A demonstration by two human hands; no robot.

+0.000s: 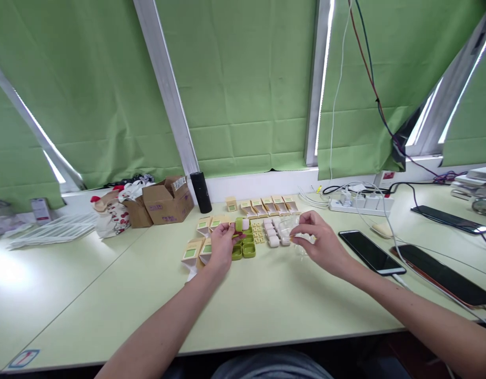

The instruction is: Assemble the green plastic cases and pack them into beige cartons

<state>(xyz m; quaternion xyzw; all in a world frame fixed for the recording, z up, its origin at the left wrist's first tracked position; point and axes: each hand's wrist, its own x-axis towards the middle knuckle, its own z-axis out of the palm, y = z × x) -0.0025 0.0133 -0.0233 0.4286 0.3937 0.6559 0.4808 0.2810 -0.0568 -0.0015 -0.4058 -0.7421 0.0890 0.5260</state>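
My left hand [222, 243] is closed on a small green-and-white block [242, 225], held over rows of green square trays [249, 249]. Just right of those trays lie small yellow pieces [259, 234], then a row of white rounded blocks [273, 240]. Over clear plastic pieces [285, 225], my right hand [311, 236] is pinched; what sits between its fingertips is too small to make out. Cardboard packets with green labels [191, 253] lie beside and partly behind my left hand. More kraft packets [269, 206] stand in a row at the back.
Phones [371, 252] with charging cables lie to the right, near a white power strip [361, 204]. An open cardboard box [168, 200], a black cylinder [201, 192] and a printed bag [111, 217] stand back left. The table's front edge runs before me.
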